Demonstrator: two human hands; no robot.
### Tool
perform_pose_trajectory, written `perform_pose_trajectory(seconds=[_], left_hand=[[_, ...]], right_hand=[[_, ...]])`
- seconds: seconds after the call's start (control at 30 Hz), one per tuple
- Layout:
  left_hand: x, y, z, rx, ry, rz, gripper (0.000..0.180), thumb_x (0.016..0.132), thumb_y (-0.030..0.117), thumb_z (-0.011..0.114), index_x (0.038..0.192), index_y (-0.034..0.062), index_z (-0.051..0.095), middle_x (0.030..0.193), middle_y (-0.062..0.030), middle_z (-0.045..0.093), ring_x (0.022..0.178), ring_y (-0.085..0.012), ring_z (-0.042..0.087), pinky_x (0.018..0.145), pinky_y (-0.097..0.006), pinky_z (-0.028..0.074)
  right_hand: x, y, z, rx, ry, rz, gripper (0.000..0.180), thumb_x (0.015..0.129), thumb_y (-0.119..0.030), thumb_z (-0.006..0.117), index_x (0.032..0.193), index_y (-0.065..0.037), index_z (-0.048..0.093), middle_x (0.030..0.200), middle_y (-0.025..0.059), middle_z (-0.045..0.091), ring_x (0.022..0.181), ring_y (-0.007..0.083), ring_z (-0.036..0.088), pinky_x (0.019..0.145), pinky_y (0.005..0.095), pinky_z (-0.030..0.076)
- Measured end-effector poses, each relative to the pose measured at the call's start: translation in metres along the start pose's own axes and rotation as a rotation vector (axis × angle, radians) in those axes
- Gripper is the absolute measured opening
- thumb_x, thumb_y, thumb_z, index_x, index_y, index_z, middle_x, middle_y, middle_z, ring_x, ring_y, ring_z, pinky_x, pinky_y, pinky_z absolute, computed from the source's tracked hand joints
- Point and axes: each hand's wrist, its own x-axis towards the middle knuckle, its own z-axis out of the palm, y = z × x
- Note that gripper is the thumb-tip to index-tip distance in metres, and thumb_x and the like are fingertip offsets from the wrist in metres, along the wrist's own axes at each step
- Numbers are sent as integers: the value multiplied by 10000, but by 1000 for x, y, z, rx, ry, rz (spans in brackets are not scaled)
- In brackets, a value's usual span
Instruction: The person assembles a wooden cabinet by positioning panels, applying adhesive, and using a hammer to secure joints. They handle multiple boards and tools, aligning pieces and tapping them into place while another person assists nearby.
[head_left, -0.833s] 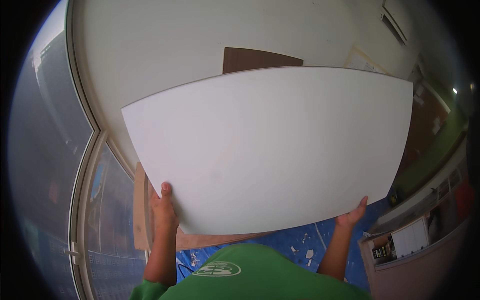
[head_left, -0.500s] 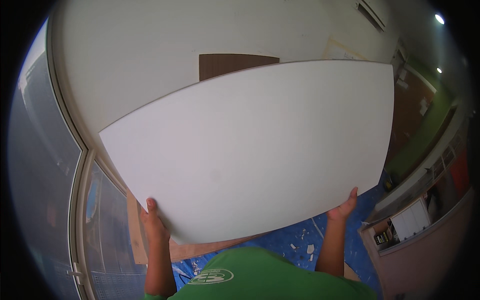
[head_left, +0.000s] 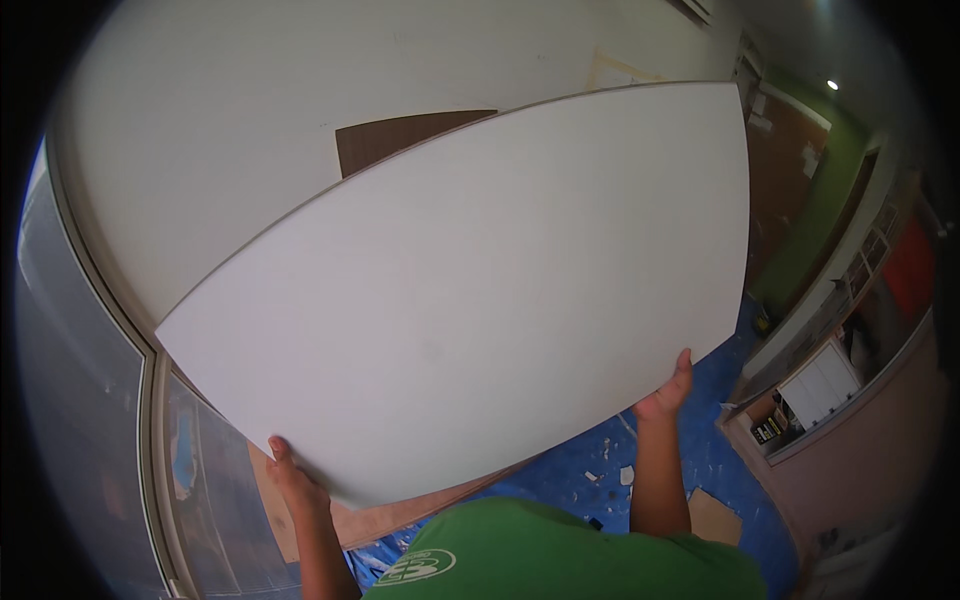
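A large white rectangular panel [head_left: 480, 280] fills the middle of the view, tilted so that its right end is higher than its left. My left hand [head_left: 293, 478] grips the panel at its near left corner, the thumb lying on the white face and the other fingers hidden behind. At the near right edge my right hand [head_left: 668, 395] holds it in the same way, thumb up on the face. Behind the panel's far edge a brown board [head_left: 400, 138] shows against the wall, partly covered.
Blue sheeting [head_left: 570, 490] with white scraps covers the floor. A wooden board [head_left: 400, 518] lies below the panel. Glass framed doors [head_left: 85, 400] stand at the left. On the right is a counter or shelf unit [head_left: 850, 420] with a white box [head_left: 820, 383].
The panel has tilted further, its left end dropping and its right end rising. Both hands have shifted left in the view with it, still gripping. The view has turned somewhat to the right.
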Motion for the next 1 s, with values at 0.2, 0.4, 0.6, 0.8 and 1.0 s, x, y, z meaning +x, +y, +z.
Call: perform_pose_trajectory(seconds=[0.2, 0.4, 0.6, 0.8, 1.0], left_hand=[[7, -5, -8, -62, -33, -12, 827, 977, 592, 645, 1481, -32, 443, 1416, -160, 570, 1292, -311, 569, 1091, -446, 472], [6, -5, -9, 14, -75, 55, 768, 1047, 569, 527, 1475, -61, 430, 1443, -196, 548, 1303, -333, 565, 1107, -446, 458], [8, -16, -22, -25, -83, 76, 787, 1032, 566, 556, 1489, -58, 409, 1461, -198, 516, 1334, -331, 520, 1116, -470, 435], [22, -17, -59, 187, -70, 70, 915, 945, 660, 636, 1475, -54, 419, 1459, -191, 487, 1340, -322, 494, 1105, -478, 437], [40, 17, -76, 442, -273, 82, 751, 796, 502, 883, 1226, -44, 599, 1161, -122, 668, 1097, -249, 645, 947, -410, 523]], right_hand=[[1, 0, -2, 11, -4, -23, 659, 965, -423, 683, 1469, -38, 505, 1423, 155, 600, 1303, 364, 575, 1092, 541, 467], [1, 1, -2, 37, 0, -8, 648, 984, -418, 663, 1479, -36, 493, 1433, 155, 592, 1309, 364, 568, 1105, 537, 456], [3, 17, 3, -85, 267, 40, 701, 984, -492, 667, 1500, -60, 470, 1469, 134, 557, 1362, 361, 507, 1150, 535, 402], [-2, 67, -42, 149, 642, 37, 737, 1019, -665, 479, 1540, -145, 438, 1542, 81, 486, 1401, 339, 465, 1174, 514, 372], [-20, 114, -108, 218, 818, 64, 780, 997, -729, 431, 1541, -170, 441, 1556, 81, 465, 1434, 323, 430, 1169, 532, 369]])
